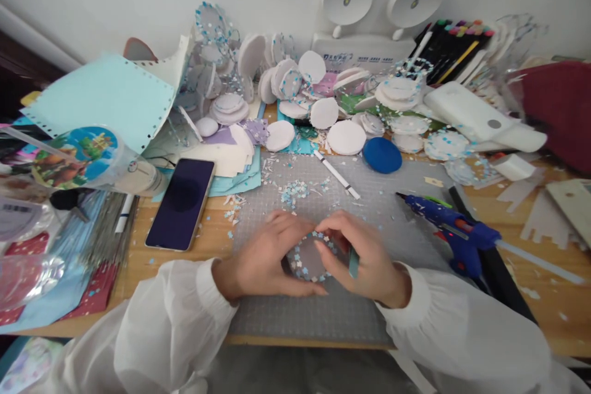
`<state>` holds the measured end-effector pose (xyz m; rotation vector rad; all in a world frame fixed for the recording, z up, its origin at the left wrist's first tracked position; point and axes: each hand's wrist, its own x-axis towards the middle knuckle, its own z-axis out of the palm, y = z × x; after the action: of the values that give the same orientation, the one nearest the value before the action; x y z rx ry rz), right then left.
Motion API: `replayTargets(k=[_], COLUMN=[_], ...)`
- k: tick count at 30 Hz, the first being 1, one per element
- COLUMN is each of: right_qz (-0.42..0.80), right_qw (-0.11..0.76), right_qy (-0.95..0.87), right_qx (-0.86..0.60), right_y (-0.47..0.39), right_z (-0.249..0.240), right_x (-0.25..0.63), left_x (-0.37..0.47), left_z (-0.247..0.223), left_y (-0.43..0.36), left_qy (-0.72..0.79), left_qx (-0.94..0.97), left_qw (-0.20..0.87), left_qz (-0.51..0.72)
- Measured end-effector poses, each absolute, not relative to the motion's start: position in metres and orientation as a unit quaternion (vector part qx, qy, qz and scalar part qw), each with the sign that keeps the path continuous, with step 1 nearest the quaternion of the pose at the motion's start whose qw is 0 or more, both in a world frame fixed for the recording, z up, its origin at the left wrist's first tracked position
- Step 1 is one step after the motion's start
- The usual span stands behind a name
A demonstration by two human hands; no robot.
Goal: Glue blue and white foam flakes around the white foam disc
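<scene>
Between my hands, over the grey cutting mat [295, 317], is a small round wreath [298, 258] edged with tiny blue and white flower pieces. Whether its greyish middle is solid or open I cannot tell. My left hand [265, 252] curls around its left side, thumb along the near edge. My right hand [369, 252] is bent at the right rim, with thumb and forefinger close to the flowers. A narrow teal object [354, 263] shows under the right fingers, mostly hidden. Loose flower pieces [295, 192] lie in a pile just beyond my hands.
A blue glue gun [455, 225] lies right, a phone [181, 204] left. A white pen [337, 173] and blue round lid [382, 155] lie beyond the pile. White discs [346, 137] and flowered rings crowd the back. A lidded cup [83, 157] stands left.
</scene>
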<state>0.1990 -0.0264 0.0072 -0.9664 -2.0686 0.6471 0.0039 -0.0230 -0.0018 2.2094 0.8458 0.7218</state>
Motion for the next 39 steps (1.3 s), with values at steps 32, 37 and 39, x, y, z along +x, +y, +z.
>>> replayTargets(k=[32, 37, 39], right_qz=[0.247, 0.238, 0.237], right_qw=[0.373, 0.365, 0.364], right_qy=[-0.827, -0.834, -0.834], right_qx=[-0.341, -0.34, -0.341], right_y=[-0.0274, -0.027, -0.0269], right_z=[0.0048, 0.0029, 0.0018], right_x=[0.2013, 0.2009, 0.2007], left_x=[0.0049, 0.0053, 0.0055], left_z=[0.0013, 0.0007, 0.0003], left_y=[-0.0246, -0.0238, -0.0237], left_qy=[0.347, 0.351, 0.351], left_qx=[0.841, 0.842, 0.841], left_qw=[0.28, 0.267, 0.261], left_qz=[0.305, 0.311, 0.318])
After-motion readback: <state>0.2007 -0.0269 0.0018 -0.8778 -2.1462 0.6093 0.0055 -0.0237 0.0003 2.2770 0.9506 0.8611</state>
